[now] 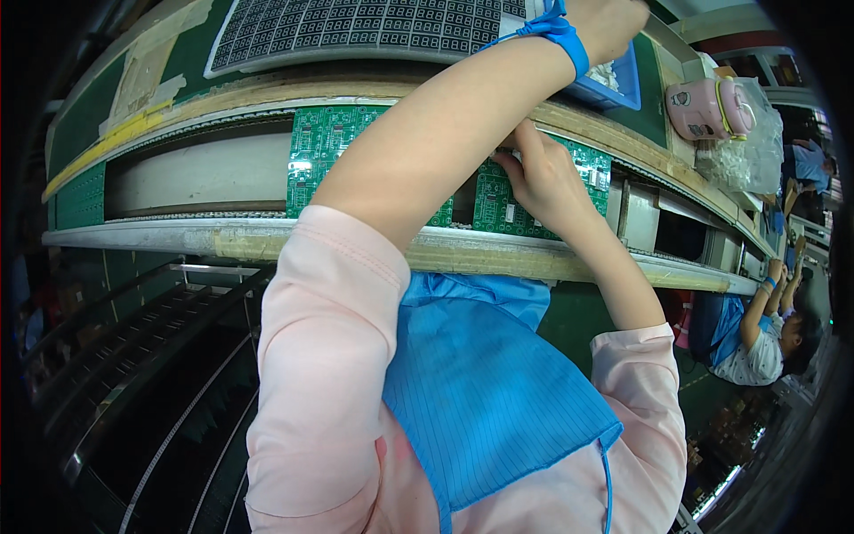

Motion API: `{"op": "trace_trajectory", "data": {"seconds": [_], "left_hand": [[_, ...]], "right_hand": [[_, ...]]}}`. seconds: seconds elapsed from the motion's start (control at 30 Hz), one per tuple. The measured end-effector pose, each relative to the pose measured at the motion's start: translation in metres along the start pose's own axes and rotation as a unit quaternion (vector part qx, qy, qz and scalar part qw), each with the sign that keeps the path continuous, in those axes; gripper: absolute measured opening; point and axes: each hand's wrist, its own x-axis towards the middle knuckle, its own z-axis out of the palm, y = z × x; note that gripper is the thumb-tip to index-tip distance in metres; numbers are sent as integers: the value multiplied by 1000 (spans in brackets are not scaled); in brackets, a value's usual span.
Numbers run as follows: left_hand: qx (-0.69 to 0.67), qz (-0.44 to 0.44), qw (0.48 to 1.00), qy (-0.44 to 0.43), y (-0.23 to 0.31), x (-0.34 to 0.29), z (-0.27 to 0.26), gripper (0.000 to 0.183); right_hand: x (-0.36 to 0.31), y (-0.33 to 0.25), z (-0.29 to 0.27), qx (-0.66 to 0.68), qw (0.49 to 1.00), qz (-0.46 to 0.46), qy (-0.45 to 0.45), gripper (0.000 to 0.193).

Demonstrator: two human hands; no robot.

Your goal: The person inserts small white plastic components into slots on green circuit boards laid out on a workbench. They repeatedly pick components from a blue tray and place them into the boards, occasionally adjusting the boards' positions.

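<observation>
My left arm stretches across to the upper right, a blue wrist strap (565,40) around its wrist. My left hand (612,28) is at the top edge, above a blue bin (630,78) holding small white parts (605,76); its fingers are mostly out of sight. Over a green circuit board (494,200) on the conveyor, my right hand (547,173) is closed, thumb and index finger drawn together. What they hold, if anything, is hidden by the left forearm and fingers. Another green circuit board (307,156) sits to the left, partly behind my left arm.
A tray of black digit displays (374,27) lies beyond the conveyor rail (258,89). At the right stand a pink container (698,109) and a clear plastic bag (756,147). Another board (80,198) is far left. A co-worker (756,343) sits farther right.
</observation>
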Motion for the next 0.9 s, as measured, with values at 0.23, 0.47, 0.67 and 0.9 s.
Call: {"op": "trace_trajectory", "data": {"seconds": [0.23, 0.47, 0.67, 0.9], "left_hand": [[-114, 62, 990, -61, 46, -26, -90, 14], [-125, -161, 970, -135, 61, -120, -197, 15], [-166, -254, 939, -163, 54, -193, -198, 18], [-212, -309, 910, -177, 64, -220, -183, 25]], "right_hand": [[-6, 0, -1, -100, 995, -20, -23, 30], [-3, -10, 7, -159, 986, -38, -9, 38], [-1, -13, 6, -121, 992, 27, -34, 35], [33, 0, -29, 16, 993, 6, 115, 20]]}}
